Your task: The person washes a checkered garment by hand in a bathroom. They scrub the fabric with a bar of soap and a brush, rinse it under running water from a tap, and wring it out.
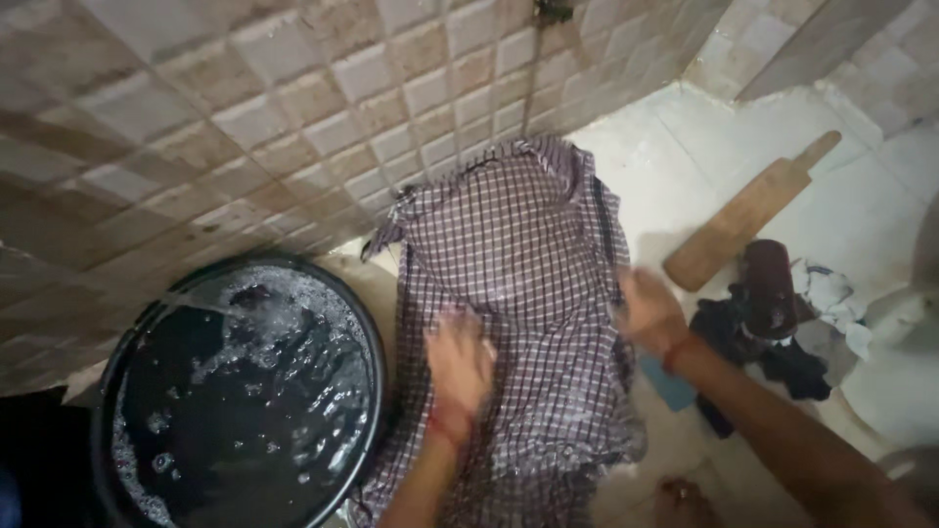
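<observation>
A wet checked shirt (518,293) is spread flat on the white tiled floor (704,156) against the wall. The left hand (458,360) is pressed on its middle, the right hand (648,311) on its edge; finger positions are blurred. A black tub of soapy water (240,391) stands just beside the shirt.

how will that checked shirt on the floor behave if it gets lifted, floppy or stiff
Probably floppy: the checked shirt lies flat and creased on the floor under the left hand and right hand. It looks wet and soapy, so likely heavy for its size, clingy and somewhat slippery.
</observation>
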